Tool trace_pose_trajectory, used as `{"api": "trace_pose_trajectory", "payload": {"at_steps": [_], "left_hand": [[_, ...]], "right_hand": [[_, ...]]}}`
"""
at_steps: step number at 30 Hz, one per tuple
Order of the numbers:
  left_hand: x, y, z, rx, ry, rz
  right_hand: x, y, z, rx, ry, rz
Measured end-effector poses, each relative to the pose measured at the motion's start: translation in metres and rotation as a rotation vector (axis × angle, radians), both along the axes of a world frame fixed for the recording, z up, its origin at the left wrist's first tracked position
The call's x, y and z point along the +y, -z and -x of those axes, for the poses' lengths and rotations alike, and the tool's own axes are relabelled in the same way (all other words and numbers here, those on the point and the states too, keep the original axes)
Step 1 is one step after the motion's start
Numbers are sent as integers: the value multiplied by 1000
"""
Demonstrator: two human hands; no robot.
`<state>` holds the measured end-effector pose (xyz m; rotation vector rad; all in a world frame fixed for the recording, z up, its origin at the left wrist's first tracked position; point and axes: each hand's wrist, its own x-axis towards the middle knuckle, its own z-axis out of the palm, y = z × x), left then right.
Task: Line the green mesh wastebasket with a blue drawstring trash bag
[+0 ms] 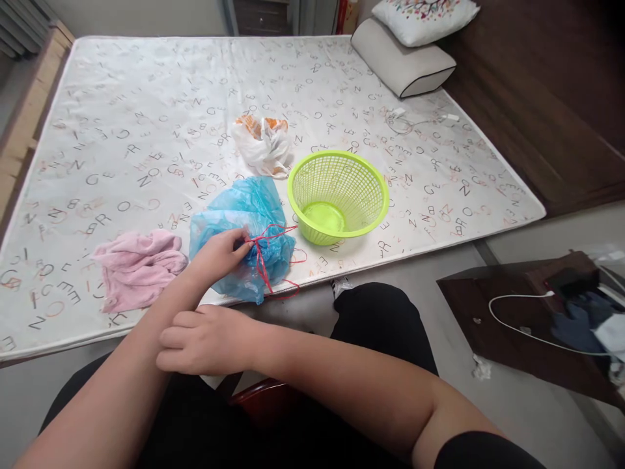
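A blue plastic bag [239,208], bunched and tied with red string [261,260], lies at the mattress's near edge. My left hand [229,251] reaches over the bag, thumb and forefinger pinched at the string's knot. Across my left forearm comes my right hand [205,340], its fingers curled against the skin and no object showing in them. Just right of the bag stands a green plastic basket [336,228] with mesh walls and nothing inside. A pink cloth [139,270] lies crumpled to the left of the bag.
Behind the bag sits a white and orange plastic bag [263,146] on the letter-printed mattress [161,85]. A cable [415,122] and a grey pillow [400,58] are farther right. A dark wooden stand [493,293] with a white cable is on the right.
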<state>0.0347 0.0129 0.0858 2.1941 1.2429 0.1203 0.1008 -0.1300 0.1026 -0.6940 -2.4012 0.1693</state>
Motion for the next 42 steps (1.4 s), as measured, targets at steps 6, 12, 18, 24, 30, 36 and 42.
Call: {"api": "trace_pose_trajectory", "payload": {"at_steps": [6, 12, 18, 24, 30, 36, 42], "left_hand": [[1, -3, 2, -122, 81, 7], [-5, -15, 5, -219, 59, -72], [-8, -25, 6, -228, -17, -117], [-6, -22, 5, -174, -84, -179], [-5, -22, 2, -286, 160, -286], [-6, -23, 4, -238, -10, -161], [-11, -22, 2, -240, -111, -39]], "right_hand": [[38, -9, -51, 26, 295, 89], [70, -8, -120, 123, 664, 469], [69, -10, -131, 136, 588, 649], [72, -9, -134, 192, 676, 671], [70, -2, -127, 289, 623, 731], [67, -6, -130, 278, 543, 766], [68, 0, -123, 317, 496, 736]]}}
